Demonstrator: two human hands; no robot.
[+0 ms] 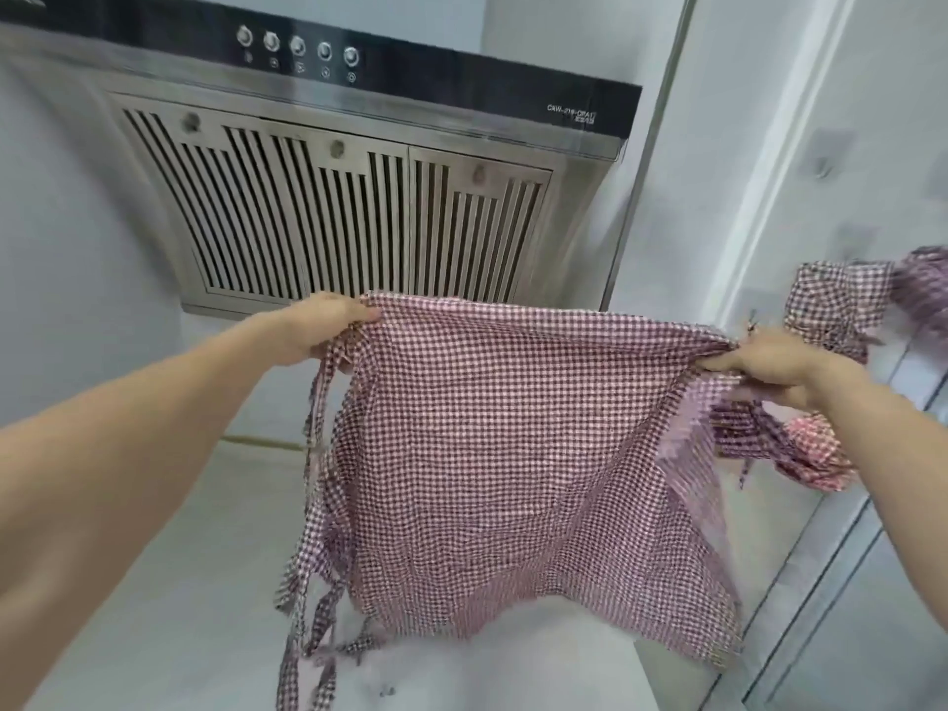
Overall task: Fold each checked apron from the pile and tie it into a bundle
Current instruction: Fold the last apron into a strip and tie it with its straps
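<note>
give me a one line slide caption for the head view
Left hand and right hand hold a checked apron spread by its top corners below a range hood.

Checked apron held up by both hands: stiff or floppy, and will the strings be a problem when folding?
Likely floppy: the apron sags and creases between the left hand and right hand. Probably light, since pinches at two top corners carry it. The strings dangle loose on the left and may tangle or trail during folding.
</note>
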